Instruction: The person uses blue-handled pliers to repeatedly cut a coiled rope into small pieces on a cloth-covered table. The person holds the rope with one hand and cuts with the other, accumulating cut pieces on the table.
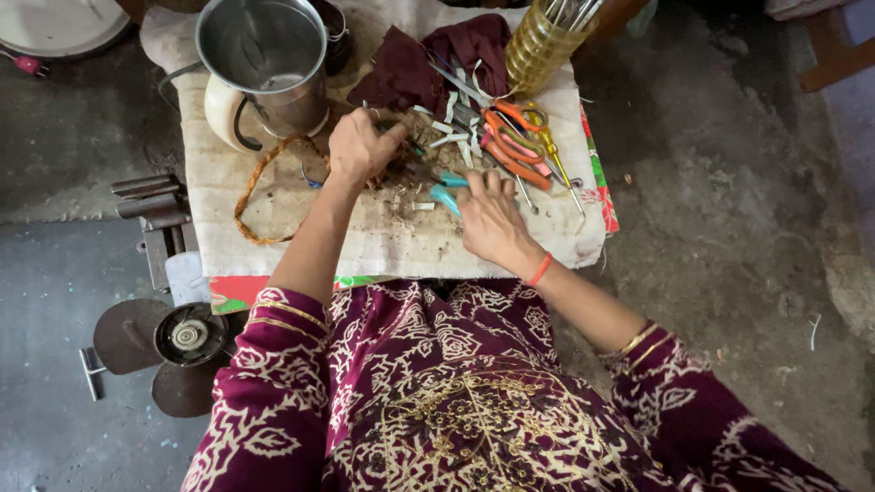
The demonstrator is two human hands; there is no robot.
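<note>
A person sits over a low work table (273, 246) covered in stained pale cloth, and everything is easiest placed from the steel jug (264, 59) standing at its far left corner. Just right of and nearer than the jug, the left hand (360, 146) curls down onto a dark clump of small scraps (401, 169), fingers (387, 128) bunched together and bent as if pinching or pressing something there; what exactly they grip is hidden under the knuckles, so it cannot be told. Further right and nearer the body, the right hand (492, 219) lies flatter, fingers (483, 182) loosely spread and touching a teal-handled tool (447, 191), seemingly steadying it rather than clamping it. Both hands probably meet at the table's middle because the tools are heaped within short reach: orange-handled scissors (510, 146) and a yellow-handled tool (547, 141) lie right of the jug beside a maroon cloth (428, 64), with an amber plastic jar (538, 41) of implements beyond. A braided orange cord (255, 187) loops below the jug.
</note>
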